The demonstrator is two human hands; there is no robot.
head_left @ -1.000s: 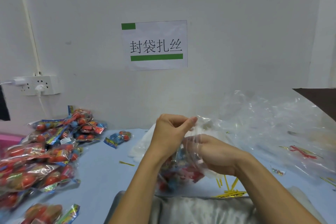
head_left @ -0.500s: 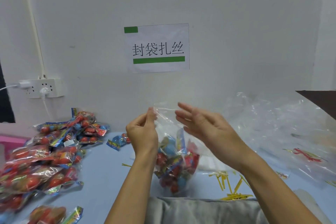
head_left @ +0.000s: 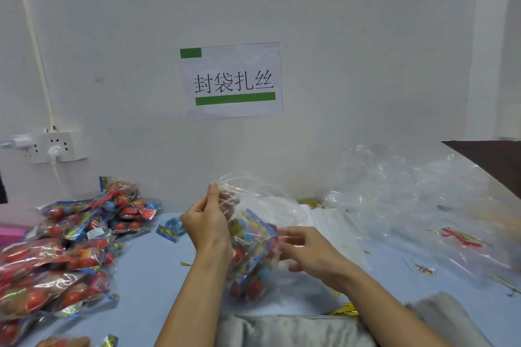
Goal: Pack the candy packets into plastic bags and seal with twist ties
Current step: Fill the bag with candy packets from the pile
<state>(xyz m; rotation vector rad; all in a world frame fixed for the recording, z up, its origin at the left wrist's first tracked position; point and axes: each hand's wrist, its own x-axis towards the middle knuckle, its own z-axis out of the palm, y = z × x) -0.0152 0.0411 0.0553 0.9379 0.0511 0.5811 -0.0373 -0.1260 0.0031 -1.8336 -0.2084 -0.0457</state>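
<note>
The left hand (head_left: 207, 222) pinches the top edge of one clear plastic bag (head_left: 253, 236), held above the blue table (head_left: 146, 276). The right hand (head_left: 307, 252) rests against the bag's side, fingers loosely spread. Inside sit several red-and-blue candy packets (head_left: 251, 256), too overlapped to count. One loose packet (head_left: 170, 229) lies behind; a heap of filled bags (head_left: 64, 248) lies left, empty bags (head_left: 408, 200) right, gold twist ties (head_left: 342, 310) near.
</note>
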